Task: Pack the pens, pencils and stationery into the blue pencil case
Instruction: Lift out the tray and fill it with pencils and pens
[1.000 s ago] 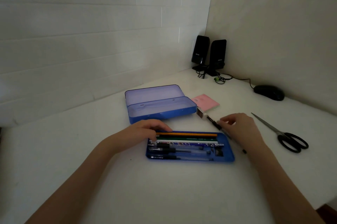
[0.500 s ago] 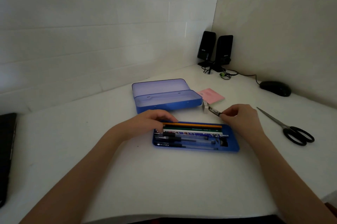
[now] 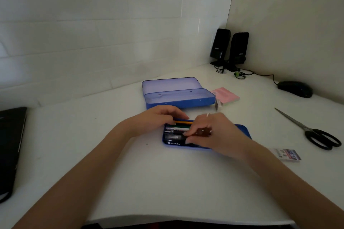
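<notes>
A shallow blue tray [image 3: 244, 132] of the pencil case lies in front of me, holding an orange pencil [image 3: 183, 122], a green one and several dark pens. My left hand [image 3: 160, 117] grips the tray's far left edge. My right hand [image 3: 216, 133] hovers over the tray's middle, fingers closed on a dark pen [image 3: 203, 132], and hides the tray's right half. Behind the tray the blue pencil case [image 3: 178, 96] stands open with nothing visible inside. A small white eraser [image 3: 218, 104] and a pink pad of sticky notes [image 3: 226, 95] lie at its right end.
Black-handled scissors [image 3: 307, 130] lie to the right, a small printed packet [image 3: 287, 154] nearer me. Two black speakers [image 3: 230, 49] with cables and a black mouse [image 3: 295, 89] sit in the back corner. A flat black object [image 3: 11, 145] fills the left edge.
My right hand lifted the dark pen from beside the eraser and carried it left over the tray. The left hand stayed on the tray's edge. The view shifted, revealing the packet.
</notes>
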The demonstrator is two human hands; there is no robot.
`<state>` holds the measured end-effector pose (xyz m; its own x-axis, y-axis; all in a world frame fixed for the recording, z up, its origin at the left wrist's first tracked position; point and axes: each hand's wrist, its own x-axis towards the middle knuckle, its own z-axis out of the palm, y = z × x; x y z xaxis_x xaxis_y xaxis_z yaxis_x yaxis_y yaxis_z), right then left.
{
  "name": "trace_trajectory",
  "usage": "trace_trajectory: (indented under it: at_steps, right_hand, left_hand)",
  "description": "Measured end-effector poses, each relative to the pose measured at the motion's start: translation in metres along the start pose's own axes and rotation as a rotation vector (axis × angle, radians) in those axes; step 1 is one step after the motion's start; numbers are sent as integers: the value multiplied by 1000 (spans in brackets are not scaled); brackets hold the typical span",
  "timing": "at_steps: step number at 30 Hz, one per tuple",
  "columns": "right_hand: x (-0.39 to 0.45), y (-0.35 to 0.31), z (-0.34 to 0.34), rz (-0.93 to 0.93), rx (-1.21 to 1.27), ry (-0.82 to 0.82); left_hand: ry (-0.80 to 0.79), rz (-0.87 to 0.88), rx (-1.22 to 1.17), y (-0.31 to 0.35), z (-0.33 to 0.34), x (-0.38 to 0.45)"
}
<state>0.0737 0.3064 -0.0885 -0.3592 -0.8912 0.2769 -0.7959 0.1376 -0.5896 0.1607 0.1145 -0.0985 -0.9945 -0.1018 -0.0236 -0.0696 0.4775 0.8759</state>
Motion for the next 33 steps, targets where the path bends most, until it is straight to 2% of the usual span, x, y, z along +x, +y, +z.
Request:
trace_trajectory:
  at_steps: [5, 12, 17, 22, 24, 26, 28, 30, 33]
  right_hand:
    - [2, -1, 10, -21, -95, 3]
    - [0, -1, 6, -36, -232, -4]
    - [-2, 4, 0, -32, -173, -43]
    - [-5, 11, -21, -38, -49, 76]
    - [-7, 15, -31, 9, -57, -26]
    - [-10, 20, -34, 100, -85, -203]
    - [-13, 26, -35, 172, -109, -309]
    - [-14, 28, -38, 197, -129, -320]
    - [-13, 31, -39, 171, -152, -294]
  left_hand:
    - [-20, -35, -185, 0, 0, 0]
    - [-10, -27, -119, 1, 2, -2]
    - [4, 16, -52, 3, 2, -3]
    - [170, 57, -249, 3, 4, 0]
    - [327, 87, -326, 3, 6, 2]
    - [553, 157, -196, 0, 3, 3]
    - [732, 242, 80, -5, -3, 1]
    - [770, 278, 347, -12, -8, 1]
    - [742, 194, 717, -22, -10, 5]
